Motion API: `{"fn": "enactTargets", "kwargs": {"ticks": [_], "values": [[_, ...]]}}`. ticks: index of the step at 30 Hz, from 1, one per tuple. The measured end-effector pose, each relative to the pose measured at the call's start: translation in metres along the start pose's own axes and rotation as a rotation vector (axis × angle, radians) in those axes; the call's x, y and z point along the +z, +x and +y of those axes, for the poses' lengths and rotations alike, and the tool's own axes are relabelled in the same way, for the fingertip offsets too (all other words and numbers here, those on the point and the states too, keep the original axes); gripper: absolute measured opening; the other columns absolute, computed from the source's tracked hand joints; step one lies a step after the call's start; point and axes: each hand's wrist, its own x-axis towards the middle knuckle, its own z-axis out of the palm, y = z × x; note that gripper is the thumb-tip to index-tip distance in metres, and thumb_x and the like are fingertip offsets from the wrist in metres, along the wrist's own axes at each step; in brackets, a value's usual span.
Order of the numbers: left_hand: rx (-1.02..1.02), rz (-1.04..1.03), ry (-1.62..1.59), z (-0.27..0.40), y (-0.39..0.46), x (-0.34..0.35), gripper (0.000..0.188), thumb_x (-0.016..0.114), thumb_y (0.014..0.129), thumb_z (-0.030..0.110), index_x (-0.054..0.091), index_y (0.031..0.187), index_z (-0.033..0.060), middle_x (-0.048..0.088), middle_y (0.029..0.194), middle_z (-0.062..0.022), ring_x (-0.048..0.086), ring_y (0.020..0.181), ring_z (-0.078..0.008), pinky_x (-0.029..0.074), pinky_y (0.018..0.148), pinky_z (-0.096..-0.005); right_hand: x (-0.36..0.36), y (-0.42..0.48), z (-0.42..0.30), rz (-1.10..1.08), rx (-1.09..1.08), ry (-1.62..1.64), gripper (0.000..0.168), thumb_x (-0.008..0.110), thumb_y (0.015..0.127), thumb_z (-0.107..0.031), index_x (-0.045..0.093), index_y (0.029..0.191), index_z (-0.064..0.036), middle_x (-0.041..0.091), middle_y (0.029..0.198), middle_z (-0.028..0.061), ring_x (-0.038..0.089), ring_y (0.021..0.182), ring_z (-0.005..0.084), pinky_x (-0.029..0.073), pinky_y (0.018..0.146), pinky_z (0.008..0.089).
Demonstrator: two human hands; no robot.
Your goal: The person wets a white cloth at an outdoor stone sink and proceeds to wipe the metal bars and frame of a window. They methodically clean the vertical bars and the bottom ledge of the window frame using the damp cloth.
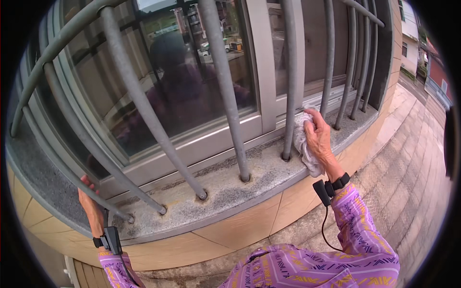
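My right hand [317,135] grips a crumpled pale cloth [304,144] on the stone window sill [223,190], between two grey metal bars. The cloth hangs a little over the sill's front edge. At the lower left, my left hand [89,196] is at a metal window bar [77,180], its fingertips showing behind the bar; whether they close around it cannot be told. Behind the bars stands a sliding window with a metal frame [201,144] and dark, reflecting glass [187,90].
Several upright bars rise from holes in the sill, joined higher up by a curved rail [68,32]. Tan tiles [237,223] face the wall below. Stone paving [403,162] runs along the right, with buildings beyond.
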Motion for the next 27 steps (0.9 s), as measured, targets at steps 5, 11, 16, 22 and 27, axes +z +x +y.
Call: {"fn": "enactTargets", "kwargs": {"ticks": [5, 11, 16, 22, 27], "values": [[-0.064, -0.132, -0.208, -0.001, -0.011, 0.025, 0.051, 0.04, 0.091, 0.048, 0.049, 0.12, 0.0078, 0.054, 0.102, -0.004, 0.051, 0.092, -0.0147, 0.042, 0.079, -0.0286, -0.006, 0.052, -0.013, 0.134, -0.251, -0.054, 0.032, 0.05, 0.078, 0.0, 0.056, 0.109, -0.007, 0.06, 0.082, 0.011, 0.057, 0.065, 0.023, 0.046, 0.061, 0.0315], [-0.026, -0.108, -0.356, 0.041, -0.057, 0.06, 0.064, 0.033, 0.09, 0.059, 0.051, 0.115, 0.0032, 0.057, 0.073, -0.0023, 0.053, 0.065, -0.0106, 0.042, 0.059, -0.0215, 0.003, 0.088, -0.039, -0.258, -0.614, -0.327, 0.055, 0.052, 0.077, -0.002, 0.045, 0.128, -0.021, 0.052, 0.078, 0.012, 0.054, 0.062, 0.0325, 0.047, 0.057, 0.0388], [0.037, 0.148, -0.386, 0.032, -0.058, 0.068, 0.056, 0.033, 0.09, 0.06, 0.05, 0.088, 0.0067, 0.035, 0.054, 0.0036, 0.031, 0.045, -0.0051, 0.025, 0.04, -0.0204, 0.002, 0.108, -0.069, -0.569, -0.709, -0.722, 0.075, 0.051, 0.078, -0.005, 0.019, 0.14, -0.033, 0.053, 0.085, 0.0181, 0.06, 0.06, 0.0312, 0.049, 0.05, 0.0407], [0.032, 0.221, -0.369, 0.034, -0.06, 0.078, 0.053, 0.034, 0.091, 0.057, 0.05, 0.086, 0.0066, 0.035, 0.053, 0.0036, 0.031, 0.045, -0.0047, 0.023, 0.04, -0.0195, 0.004, 0.108, -0.059, -0.473, -0.792, -0.734, 0.071, 0.05, 0.079, -0.004, 0.025, 0.138, -0.034, 0.051, 0.082, 0.0151, 0.059, 0.058, 0.0299, 0.048, 0.046, 0.039], [0.072, 0.203, -0.321, 0.018, -0.052, 0.073, 0.055, 0.034, 0.09, 0.058, 0.05, 0.087, 0.006, 0.035, 0.053, 0.0037, 0.031, 0.045, -0.0047, 0.022, 0.04, -0.0191, 0.004, 0.104, -0.063, -0.477, -0.711, -0.84, 0.072, 0.053, 0.08, -0.007, 0.023, 0.139, -0.035, 0.052, 0.061, 0.0091, 0.056, 0.05, 0.0265, 0.046, 0.044, 0.0375]]}}
